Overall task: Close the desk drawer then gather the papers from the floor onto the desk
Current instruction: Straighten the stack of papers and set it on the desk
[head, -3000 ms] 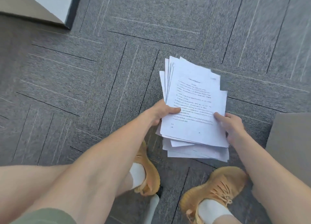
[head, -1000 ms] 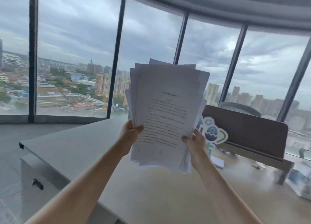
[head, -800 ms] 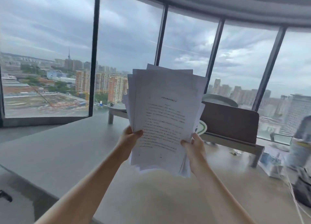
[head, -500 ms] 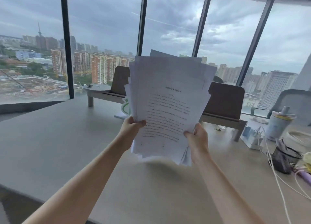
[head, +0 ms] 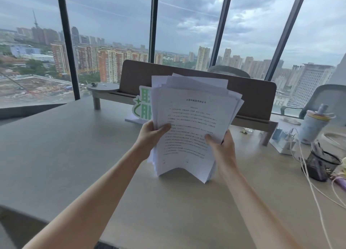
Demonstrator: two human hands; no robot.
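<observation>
A loose stack of white printed papers [head: 189, 121] stands nearly upright over the middle of the beige desk [head: 74, 155]. Its bottom edge bends against the desktop. My left hand [head: 151, 134] grips the stack's left edge, thumb on the front sheet. My right hand [head: 221, 147] grips the lower right side, thumb on the front too. The sheets are fanned unevenly at the top. The desk drawer is out of view.
A brown divider panel on a low shelf [head: 252, 99] runs along the desk's back. A green-and-white sign [head: 142, 106] stands behind the papers. At the right are a mesh pen cup [head: 320, 164], white cables [head: 307, 181], a tumbler [head: 314, 127] and a chair [head: 325, 99].
I have risen from the floor with the stack in both hands. Since half a second ago the papers have come down until their lower edge rests on the desk.
</observation>
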